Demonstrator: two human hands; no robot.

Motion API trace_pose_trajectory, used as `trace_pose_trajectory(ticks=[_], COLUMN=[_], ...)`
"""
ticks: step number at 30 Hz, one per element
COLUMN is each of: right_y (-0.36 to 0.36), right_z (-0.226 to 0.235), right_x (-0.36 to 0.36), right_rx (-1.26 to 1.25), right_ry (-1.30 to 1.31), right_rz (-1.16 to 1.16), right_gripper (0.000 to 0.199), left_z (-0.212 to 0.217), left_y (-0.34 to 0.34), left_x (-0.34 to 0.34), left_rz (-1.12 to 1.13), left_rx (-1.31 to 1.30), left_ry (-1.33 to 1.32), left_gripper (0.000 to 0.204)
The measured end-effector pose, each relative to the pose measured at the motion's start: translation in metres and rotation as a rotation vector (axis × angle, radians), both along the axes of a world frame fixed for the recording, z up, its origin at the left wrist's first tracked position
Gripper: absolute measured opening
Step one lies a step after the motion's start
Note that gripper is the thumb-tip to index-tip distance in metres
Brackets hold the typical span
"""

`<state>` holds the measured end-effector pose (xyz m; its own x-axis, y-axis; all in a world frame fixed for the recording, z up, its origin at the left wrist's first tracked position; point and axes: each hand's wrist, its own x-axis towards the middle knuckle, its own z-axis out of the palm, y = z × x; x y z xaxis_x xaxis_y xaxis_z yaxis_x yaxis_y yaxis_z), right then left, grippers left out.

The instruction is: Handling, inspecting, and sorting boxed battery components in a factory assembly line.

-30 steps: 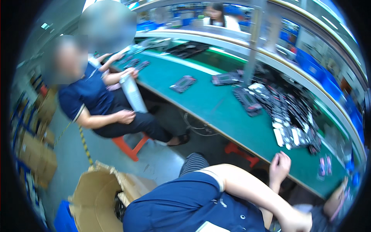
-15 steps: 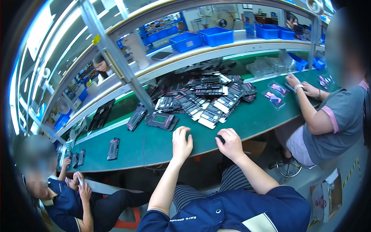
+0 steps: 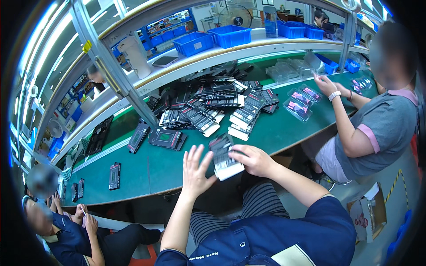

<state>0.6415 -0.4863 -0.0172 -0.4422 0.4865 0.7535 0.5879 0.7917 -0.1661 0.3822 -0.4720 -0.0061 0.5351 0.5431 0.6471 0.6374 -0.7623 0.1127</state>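
Note:
My right hand [image 3: 256,161] grips a flat black cardboard box [image 3: 221,153] with a white end flap, held over the front edge of the green table [image 3: 164,177]. Motion blurs the box slightly. Just left of it, my left hand [image 3: 195,172] has its fingers spread; the thumb is close to the white flap, and whether it touches I cannot tell. Beyond my hands lies a heap of similar black boxes [image 3: 191,116], several with white flaps showing. A short stack of boxes [image 3: 166,139] sits to the left of the heap.
Single boxes [image 3: 114,176] stand farther left, towards a seated co-worker [image 3: 66,235]. On the right, another co-worker [image 3: 377,119] handles a clear item near clear plastic trays [image 3: 298,109]. A metal post [image 3: 116,80] and a shelf with blue bins [image 3: 230,36] rise behind the heap.
My right hand has taken hold of a black box and brought it to the table's front edge. My left hand has spread its fingers beside it. The whole view has shifted slightly.

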Motion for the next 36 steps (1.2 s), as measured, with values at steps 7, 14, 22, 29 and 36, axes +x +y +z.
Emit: trace_pose_trajectory(ticks=[7, 14, 22, 29, 36], right_y=[0.071, 0.018, -0.001, 0.001, 0.028], right_z=[0.002, -0.02, 0.001, 0.022, 0.029], right_x=[0.144, 0.137, 0.059, 0.014, 0.023], right_rx=[0.01, -0.231, -0.662, -0.865, -0.752], right_ry=[0.067, -0.064, 0.099, 0.079, -0.303], right_rz=[-0.818, -0.853, -0.235, 0.086, 0.232], right_gripper=[0.02, 0.031, 0.034, 0.046, 0.055], left_z=[0.019, 0.001, 0.012, 0.022, 0.019], left_y=[-0.008, 0.014, 0.027, 0.034, 0.032], left_x=[0.025, 0.035, 0.031, 0.003, -0.018], left_rz=[-0.068, 0.046, -0.006, 0.123, -0.052], left_rx=[-0.184, -0.323, -0.489, -0.587, -0.594], left_ry=[0.44, 0.169, 0.11, 0.098, 0.149], left_gripper=[0.091, 0.084, 0.085, 0.073, 0.082])
